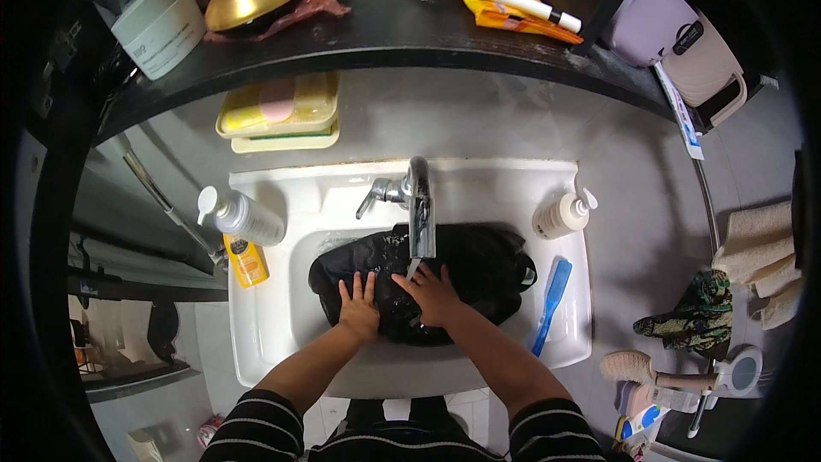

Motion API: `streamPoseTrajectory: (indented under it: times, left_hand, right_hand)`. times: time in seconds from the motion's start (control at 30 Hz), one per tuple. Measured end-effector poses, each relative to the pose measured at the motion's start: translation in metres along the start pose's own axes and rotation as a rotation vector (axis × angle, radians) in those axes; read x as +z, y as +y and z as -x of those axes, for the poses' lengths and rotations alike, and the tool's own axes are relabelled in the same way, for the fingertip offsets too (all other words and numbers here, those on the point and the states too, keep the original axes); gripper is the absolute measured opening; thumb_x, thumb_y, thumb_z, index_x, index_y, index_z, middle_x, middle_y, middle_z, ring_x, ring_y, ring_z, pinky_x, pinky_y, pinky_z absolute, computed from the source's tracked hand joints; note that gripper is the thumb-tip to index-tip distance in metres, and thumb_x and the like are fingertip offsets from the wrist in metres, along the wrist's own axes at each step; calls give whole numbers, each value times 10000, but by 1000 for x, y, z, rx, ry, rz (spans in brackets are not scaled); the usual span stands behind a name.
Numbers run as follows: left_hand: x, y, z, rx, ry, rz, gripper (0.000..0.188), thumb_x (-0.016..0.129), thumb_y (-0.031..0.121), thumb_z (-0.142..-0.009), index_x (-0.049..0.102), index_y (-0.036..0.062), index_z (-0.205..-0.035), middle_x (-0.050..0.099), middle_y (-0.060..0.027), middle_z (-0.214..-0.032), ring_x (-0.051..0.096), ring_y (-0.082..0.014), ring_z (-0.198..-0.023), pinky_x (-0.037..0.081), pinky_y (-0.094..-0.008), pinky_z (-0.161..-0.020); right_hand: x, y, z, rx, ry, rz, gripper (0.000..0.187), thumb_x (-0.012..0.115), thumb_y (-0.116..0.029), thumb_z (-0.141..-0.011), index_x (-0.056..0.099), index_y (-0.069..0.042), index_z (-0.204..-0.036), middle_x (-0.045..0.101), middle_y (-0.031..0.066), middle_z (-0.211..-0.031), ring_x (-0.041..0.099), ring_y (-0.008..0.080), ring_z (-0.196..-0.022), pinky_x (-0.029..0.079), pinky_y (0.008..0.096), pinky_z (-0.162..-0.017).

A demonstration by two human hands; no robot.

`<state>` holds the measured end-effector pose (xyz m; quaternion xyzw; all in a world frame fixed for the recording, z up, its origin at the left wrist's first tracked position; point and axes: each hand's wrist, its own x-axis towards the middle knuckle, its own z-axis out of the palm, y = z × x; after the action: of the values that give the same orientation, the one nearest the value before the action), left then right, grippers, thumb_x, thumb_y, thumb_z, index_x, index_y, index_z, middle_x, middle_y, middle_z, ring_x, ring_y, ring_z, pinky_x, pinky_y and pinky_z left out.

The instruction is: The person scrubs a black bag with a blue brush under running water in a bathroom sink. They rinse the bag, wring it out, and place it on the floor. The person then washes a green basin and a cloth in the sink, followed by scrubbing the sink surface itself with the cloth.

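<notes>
A wet black fabric bag (479, 269), or something much like one, lies spread in the white sink (261, 316), with a loop at its right end. My left hand (359, 312) rests on its near left part, fingers spread. Just to the right, my right hand (432, 298) presses on the middle of the cloth with its fingers apart. Water runs from the chrome faucet (421, 214) beside my right fingers onto the fabric. Neither hand grips anything. A blue brush (553, 304), its bristles not visible, lies on the right rim of the sink.
Pump bottles stand at the sink's left (248, 218) and right (562, 216) corners. By the left one is a yellow bottle (246, 261). A dark shelf (385, 43) overhangs the back, holding a toothbrush (505, 4) and a white jar (161, 27). Towels (761, 248) hang at right.
</notes>
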<state>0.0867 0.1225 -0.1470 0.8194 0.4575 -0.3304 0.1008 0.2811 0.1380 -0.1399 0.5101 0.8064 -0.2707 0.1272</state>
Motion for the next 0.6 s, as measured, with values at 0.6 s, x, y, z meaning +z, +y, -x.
streamPoseTrajectory:
  times: [0.6]
  left_hand:
    - [-30,-104,-36,-284,130,768,665,844,413,-590,616,83,-1120,594,-154,-1176,547,-317,-1129,458,-398,-928]
  right_hand:
    - [-60,63,10,391,460,40,860,802,-501,-607,479,-83,-1285,495,155,-1287,427,345,-1242,297,473,-1081]
